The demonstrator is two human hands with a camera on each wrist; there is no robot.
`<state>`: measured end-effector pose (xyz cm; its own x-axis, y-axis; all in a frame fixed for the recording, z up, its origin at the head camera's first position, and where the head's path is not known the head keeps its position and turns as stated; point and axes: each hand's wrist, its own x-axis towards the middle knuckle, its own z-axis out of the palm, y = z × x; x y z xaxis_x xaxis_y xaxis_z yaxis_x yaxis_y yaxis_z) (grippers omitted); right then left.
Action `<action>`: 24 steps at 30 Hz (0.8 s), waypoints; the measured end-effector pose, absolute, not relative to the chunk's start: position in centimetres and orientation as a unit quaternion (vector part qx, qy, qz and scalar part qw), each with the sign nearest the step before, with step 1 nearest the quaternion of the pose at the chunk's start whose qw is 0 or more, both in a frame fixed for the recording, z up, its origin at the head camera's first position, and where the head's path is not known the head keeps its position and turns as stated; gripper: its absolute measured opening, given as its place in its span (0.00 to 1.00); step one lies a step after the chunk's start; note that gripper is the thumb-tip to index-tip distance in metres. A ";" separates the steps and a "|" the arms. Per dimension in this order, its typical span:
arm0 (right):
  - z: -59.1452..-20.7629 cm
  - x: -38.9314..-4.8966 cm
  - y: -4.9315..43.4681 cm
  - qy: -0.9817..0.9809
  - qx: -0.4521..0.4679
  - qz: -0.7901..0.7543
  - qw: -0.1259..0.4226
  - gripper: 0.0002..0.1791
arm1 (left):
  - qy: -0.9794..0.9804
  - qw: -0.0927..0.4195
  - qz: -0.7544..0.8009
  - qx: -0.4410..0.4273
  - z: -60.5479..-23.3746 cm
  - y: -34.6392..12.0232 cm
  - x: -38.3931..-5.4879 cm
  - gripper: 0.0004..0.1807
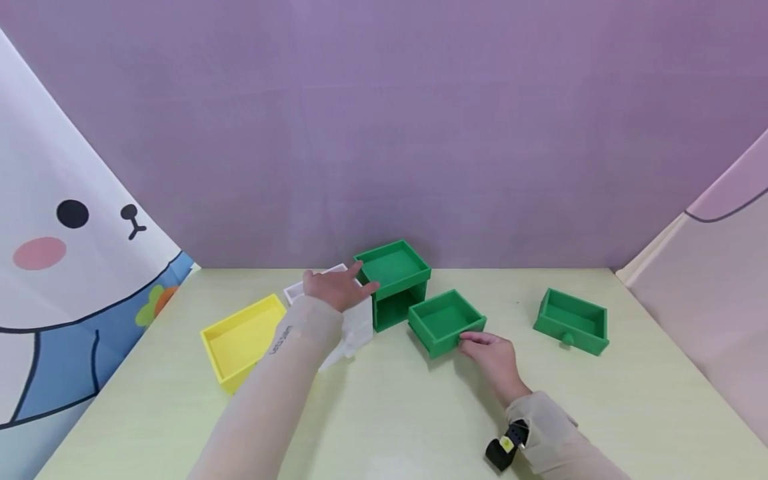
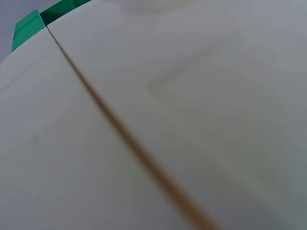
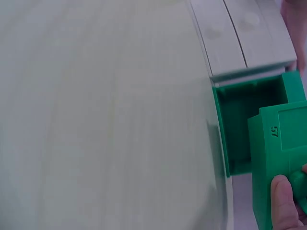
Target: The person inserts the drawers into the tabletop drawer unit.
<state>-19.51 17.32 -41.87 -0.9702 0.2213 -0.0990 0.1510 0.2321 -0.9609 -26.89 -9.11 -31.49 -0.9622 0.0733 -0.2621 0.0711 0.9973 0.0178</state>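
My right hand [image 1: 493, 360] pinches the front of a green drawer [image 1: 447, 323] at its round knob [image 3: 300, 184], with the thumb along the knob's side. The drawer is held in front of a green cabinet [image 1: 396, 268], whose lower compartment is open and tray-like top faces up. At the cabinet's left side is my left hand [image 1: 333, 288], thumb and forefinger spread and fairly straight, touching or very near its edge. Under that hand stands a white drawer unit [image 1: 358, 328], partly hidden by hand and sleeve. The left wrist view shows mostly a blurred pale surface and a green corner [image 2: 29, 29].
Another green drawer [image 1: 573, 322] with a knob rests alone on the right of the pale table [image 1: 408, 420]. A yellow open-topped box [image 1: 243, 340] is at the left, partly behind my left sleeve. A purple cloth [image 1: 480, 133] hangs at the back.
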 end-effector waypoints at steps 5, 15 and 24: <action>-41.9 -19.3 16.0 -0.789 -0.099 0.605 0.042 0.11 | 0.990 0.133 0.011 0.040 -31.2 -9.1 -26.5 0.41; -42.3 -19.2 13.7 -0.798 -0.076 0.595 0.047 0.10 | 0.988 0.147 0.019 0.040 -31.4 -9.1 -26.4 0.40; -42.2 -19.7 12.2 -0.813 -0.077 0.574 0.058 0.10 | 0.989 0.148 0.027 0.013 -31.8 -9.1 -27.2 0.42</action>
